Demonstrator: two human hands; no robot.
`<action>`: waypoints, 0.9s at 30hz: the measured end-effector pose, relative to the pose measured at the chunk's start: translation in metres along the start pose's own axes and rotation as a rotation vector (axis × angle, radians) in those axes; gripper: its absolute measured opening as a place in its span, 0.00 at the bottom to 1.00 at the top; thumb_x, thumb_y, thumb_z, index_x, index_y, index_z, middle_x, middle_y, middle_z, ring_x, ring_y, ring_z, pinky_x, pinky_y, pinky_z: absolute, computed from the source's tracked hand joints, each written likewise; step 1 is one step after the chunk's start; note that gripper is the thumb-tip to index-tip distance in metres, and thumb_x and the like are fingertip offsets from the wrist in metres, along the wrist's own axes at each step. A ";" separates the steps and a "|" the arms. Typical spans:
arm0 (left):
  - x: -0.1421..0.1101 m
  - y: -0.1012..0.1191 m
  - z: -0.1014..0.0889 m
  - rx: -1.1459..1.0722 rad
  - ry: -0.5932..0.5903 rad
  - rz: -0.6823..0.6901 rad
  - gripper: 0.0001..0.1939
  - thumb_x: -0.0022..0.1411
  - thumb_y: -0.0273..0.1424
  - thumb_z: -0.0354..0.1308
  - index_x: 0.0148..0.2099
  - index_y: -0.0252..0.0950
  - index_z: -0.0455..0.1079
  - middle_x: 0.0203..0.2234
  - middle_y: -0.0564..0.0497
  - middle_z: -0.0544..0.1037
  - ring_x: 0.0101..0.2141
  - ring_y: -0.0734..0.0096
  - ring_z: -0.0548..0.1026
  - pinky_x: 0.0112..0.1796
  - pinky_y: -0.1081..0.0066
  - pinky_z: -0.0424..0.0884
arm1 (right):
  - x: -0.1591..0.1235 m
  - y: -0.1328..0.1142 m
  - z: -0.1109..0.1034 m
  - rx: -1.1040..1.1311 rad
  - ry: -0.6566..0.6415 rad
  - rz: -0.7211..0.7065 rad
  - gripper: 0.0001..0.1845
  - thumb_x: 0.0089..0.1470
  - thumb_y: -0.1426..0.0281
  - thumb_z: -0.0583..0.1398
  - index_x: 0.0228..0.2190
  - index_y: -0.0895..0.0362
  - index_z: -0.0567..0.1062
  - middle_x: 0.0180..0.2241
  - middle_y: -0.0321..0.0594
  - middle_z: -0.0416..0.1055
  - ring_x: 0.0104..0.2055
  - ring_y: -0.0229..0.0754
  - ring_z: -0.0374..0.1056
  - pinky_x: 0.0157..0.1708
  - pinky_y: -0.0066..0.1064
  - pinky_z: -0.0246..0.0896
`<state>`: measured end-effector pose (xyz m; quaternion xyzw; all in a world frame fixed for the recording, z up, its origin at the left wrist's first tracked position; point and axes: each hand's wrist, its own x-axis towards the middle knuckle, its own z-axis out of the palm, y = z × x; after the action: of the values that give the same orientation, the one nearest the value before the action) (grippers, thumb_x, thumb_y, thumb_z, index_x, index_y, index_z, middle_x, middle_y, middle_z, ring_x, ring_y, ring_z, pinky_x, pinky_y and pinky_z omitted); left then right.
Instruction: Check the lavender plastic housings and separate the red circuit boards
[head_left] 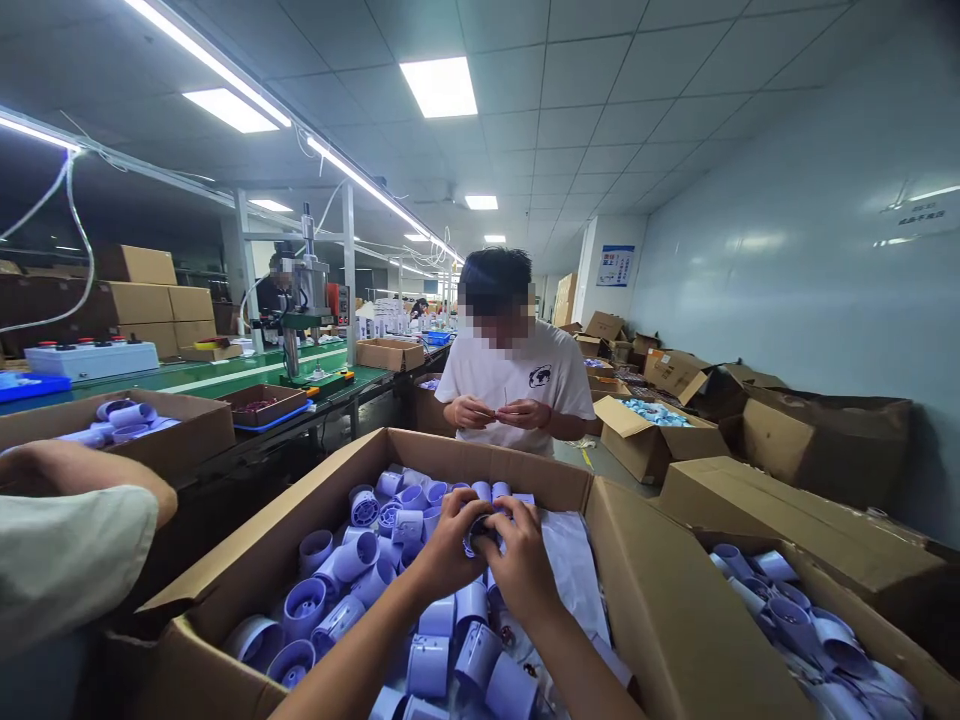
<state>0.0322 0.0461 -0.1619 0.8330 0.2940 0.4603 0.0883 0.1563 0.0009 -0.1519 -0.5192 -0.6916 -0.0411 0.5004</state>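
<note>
My left hand (454,545) and my right hand (521,555) meet above an open cardboard box (300,510). Between them is a round plastic housing (471,543), mostly covered by my fingers, which are curled around it from both sides. Both thumbs press toward its middle; what they touch there is hidden. Beneath my hands the box holds many lavender-looking plastic housings (429,665), short cylinders lying at all angles. Some show spoked inner ends. A sheet of white plastic film (574,560) lies along the right inner side.
Across the box a person (517,380) in a white T-shirt handles something small. Another person's arm (82,490) is at the left, by a box of similar housings (131,420). A press machine (304,300) stands on the green line. Another housing-filled box (810,630) is right.
</note>
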 end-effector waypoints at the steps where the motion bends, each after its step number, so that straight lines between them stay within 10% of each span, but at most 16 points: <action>1: 0.000 0.001 0.000 0.002 -0.004 0.004 0.24 0.41 0.19 0.56 0.44 0.39 0.65 0.42 0.47 0.67 0.45 0.61 0.65 0.49 0.59 0.63 | 0.000 -0.001 -0.001 0.003 -0.018 0.007 0.12 0.46 0.81 0.60 0.28 0.53 0.77 0.41 0.43 0.71 0.46 0.49 0.64 0.47 0.45 0.63; 8: 0.003 0.003 -0.005 -0.061 0.007 -0.040 0.20 0.41 0.21 0.57 0.40 0.38 0.62 0.40 0.48 0.71 0.44 0.62 0.66 0.48 0.60 0.64 | 0.003 -0.003 -0.008 0.057 -0.122 -0.045 0.12 0.51 0.77 0.57 0.32 0.50 0.79 0.41 0.41 0.73 0.42 0.48 0.65 0.43 0.42 0.64; 27: 0.003 0.015 -0.003 -0.196 -0.081 -0.089 0.19 0.42 0.17 0.53 0.39 0.36 0.65 0.37 0.48 0.72 0.42 0.64 0.68 0.44 0.65 0.69 | -0.008 -0.007 0.015 0.156 0.130 0.120 0.16 0.45 0.81 0.50 0.34 0.52 0.66 0.33 0.39 0.67 0.38 0.46 0.66 0.38 0.38 0.63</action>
<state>0.0373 0.0357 -0.1522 0.8243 0.2804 0.4486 0.2015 0.1412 0.0010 -0.1621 -0.5156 -0.6264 0.0093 0.5846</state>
